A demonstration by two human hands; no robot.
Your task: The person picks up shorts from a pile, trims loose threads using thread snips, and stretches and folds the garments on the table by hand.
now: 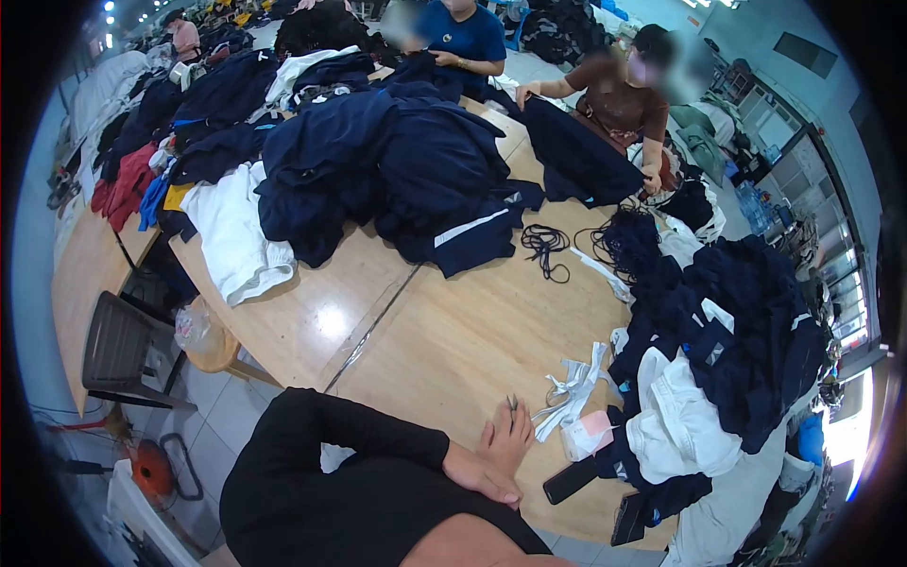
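Observation:
My left hand (480, 476) lies across my right wrist at the near edge of the table, fingers flat and holding nothing. Just beyond it, my right hand (507, 441) rests on the wood with a small pointed metal tool, apparently thread snips (513, 403), sticking out between its fingers. The handle is hidden by the hand. Right of that hand lie white fabric strips (572, 392) and a small pink-and-white block (588, 436). A black phone (571, 481) sits closer to me.
Navy garments (378, 161) are heaped across the table's far side, beside a white garment (236, 231). More navy clothes (732, 331) and a white piece (682, 416) are piled right. Dark cords (546, 250) lie between. A co-worker in brown (619, 99) holds navy trousers (576, 151); another wears blue (463, 38).

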